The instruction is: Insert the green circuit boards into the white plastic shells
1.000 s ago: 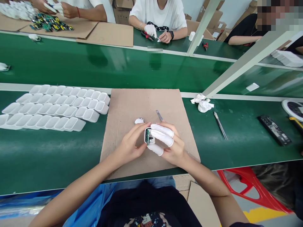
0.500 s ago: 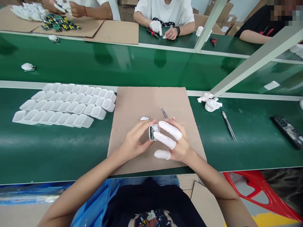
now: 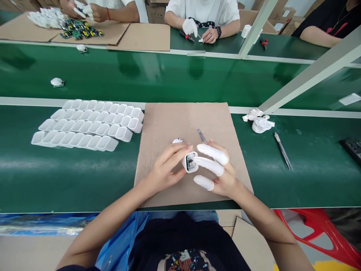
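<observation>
Over the cardboard sheet (image 3: 186,120), my left hand (image 3: 167,163) grips a small white plastic housing (image 3: 185,162) between fingers and thumb. Its open end faces me, and a green circuit board (image 3: 188,162) shows inside. My right hand (image 3: 220,169) wears white finger cots on several fingers. Those fingers are stretched out and apart, one fingertip at the housing's opening. A flat metal tool (image 3: 201,134) sticks out beyond my right hand, which hides its other end. Behind my left fingers a small white piece (image 3: 177,140) is partly visible.
Rows of white housings (image 3: 87,124) stand at the left. To the right are crumpled white wads (image 3: 262,124), tweezers (image 3: 282,150) and a black device (image 3: 352,148). A green conveyor belt (image 3: 158,79) carries white pieces past; co-workers sit across it. A slanted post (image 3: 310,71) rises at right.
The view has shifted slightly, so most things sit further right in the picture. The housing has tilted a little in my left hand. White pieces on the belt have moved right.
</observation>
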